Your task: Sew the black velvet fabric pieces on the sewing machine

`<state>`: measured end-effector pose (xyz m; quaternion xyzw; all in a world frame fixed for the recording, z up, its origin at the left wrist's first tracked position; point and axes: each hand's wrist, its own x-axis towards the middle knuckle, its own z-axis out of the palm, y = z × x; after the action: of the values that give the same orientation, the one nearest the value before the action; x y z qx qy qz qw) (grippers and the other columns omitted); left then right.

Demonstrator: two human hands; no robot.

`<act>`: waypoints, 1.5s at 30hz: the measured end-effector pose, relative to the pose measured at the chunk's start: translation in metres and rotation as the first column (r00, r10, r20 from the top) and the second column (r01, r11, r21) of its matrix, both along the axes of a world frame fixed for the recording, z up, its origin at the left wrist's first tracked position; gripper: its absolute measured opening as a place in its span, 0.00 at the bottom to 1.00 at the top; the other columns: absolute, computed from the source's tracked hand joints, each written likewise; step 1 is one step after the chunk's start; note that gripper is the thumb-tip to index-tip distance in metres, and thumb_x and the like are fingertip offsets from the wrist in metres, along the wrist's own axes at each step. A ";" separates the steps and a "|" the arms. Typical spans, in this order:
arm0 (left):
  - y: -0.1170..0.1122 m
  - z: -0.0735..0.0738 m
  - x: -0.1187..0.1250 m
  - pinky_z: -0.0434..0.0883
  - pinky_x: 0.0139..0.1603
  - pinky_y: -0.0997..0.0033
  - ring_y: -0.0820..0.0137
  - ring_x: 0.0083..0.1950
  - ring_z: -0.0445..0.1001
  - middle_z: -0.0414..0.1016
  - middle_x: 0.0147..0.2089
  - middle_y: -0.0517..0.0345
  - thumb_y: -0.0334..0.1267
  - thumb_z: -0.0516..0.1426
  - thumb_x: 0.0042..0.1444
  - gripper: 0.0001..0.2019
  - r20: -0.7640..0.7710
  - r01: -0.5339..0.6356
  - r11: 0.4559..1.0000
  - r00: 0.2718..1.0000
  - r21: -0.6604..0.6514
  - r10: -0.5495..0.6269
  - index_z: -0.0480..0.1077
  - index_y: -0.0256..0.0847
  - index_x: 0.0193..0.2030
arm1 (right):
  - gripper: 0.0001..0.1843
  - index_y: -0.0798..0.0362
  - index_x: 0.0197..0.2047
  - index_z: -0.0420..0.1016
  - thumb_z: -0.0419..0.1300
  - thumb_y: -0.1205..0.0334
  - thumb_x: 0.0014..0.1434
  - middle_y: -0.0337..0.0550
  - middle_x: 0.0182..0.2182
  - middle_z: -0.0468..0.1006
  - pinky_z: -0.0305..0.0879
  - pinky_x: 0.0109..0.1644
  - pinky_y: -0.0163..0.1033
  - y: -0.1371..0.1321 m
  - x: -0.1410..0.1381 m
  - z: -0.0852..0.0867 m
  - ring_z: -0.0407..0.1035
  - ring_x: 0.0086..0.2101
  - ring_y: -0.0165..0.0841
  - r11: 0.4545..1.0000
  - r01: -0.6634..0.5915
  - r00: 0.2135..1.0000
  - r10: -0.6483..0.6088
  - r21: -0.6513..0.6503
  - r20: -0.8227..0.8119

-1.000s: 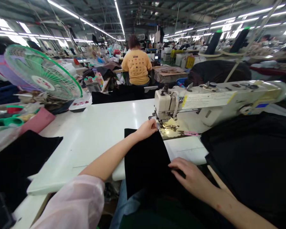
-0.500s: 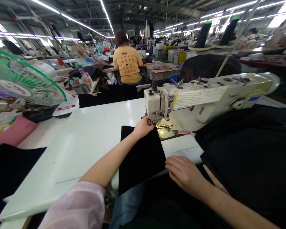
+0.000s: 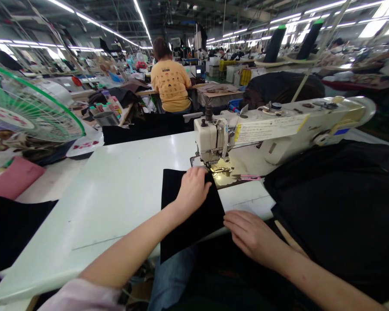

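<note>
A black fabric piece [image 3: 194,229] lies on the white sewing table [image 3: 132,172], its top corner by the presser foot and its lower end hanging over the front edge. My left hand [image 3: 193,188] rests palm down on the upper part of the fabric, fingers bent forward and thumb apart. At the fabric's right edge, my right hand [image 3: 251,235] pinches the cloth between thumb and fingers. Just beyond my left hand stands the sewing machine [image 3: 210,140]; its needle area is partly hidden by the fingers. Pink-handled thread snips [image 3: 250,177] lie on the machine bed.
A large black fabric pile [image 3: 340,211] covers the right side. At the left stands a green-rimmed fan [image 3: 29,108], with more black cloth [image 3: 14,229] below it. A metal cup [image 3: 106,119] stands behind the table. A person in a yellow shirt [image 3: 171,84] sits ahead, facing away.
My left hand has drawn back from the needle toward me, its thumb now apart from the fingers. My right hand keeps its hold on the fabric edge. The view has shifted slightly.
</note>
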<state>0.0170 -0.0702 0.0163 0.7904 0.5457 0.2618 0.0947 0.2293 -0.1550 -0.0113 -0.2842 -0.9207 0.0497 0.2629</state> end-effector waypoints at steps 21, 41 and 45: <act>0.004 -0.007 -0.034 0.69 0.65 0.50 0.58 0.61 0.73 0.77 0.58 0.44 0.35 0.53 0.65 0.14 -0.080 0.482 0.876 0.872 -0.032 -0.483 0.75 0.41 0.53 | 0.14 0.56 0.49 0.77 0.55 0.73 0.64 0.49 0.42 0.74 0.67 0.52 0.47 0.093 -0.025 0.011 0.66 0.46 0.42 0.991 0.132 0.967 -0.125 -0.016 0.222; 0.050 -0.029 -0.042 0.57 0.71 0.42 0.50 0.73 0.57 0.62 0.71 0.41 0.43 0.51 0.67 0.25 -0.278 0.138 0.990 0.951 -0.005 -0.134 0.63 0.35 0.67 | 0.17 0.55 0.55 0.73 0.52 0.71 0.66 0.52 0.51 0.76 0.69 0.59 0.52 0.057 -0.010 0.018 0.70 0.52 0.42 0.955 0.218 0.976 -0.217 -0.202 0.026; 0.031 -0.020 -0.040 0.58 0.70 0.44 0.48 0.73 0.56 0.61 0.72 0.40 0.47 0.50 0.68 0.27 -0.340 0.101 0.993 0.934 -0.054 -0.113 0.62 0.33 0.68 | 0.19 0.53 0.55 0.75 0.48 0.70 0.68 0.51 0.50 0.78 0.71 0.57 0.53 0.058 -0.017 0.016 0.72 0.50 0.42 0.961 0.217 0.975 -0.220 -0.174 -0.002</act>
<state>-0.0227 -0.0388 -0.0032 0.8506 0.5145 0.1053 0.0265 0.2122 -0.0972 0.0045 -0.4053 -0.8730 0.1031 0.2510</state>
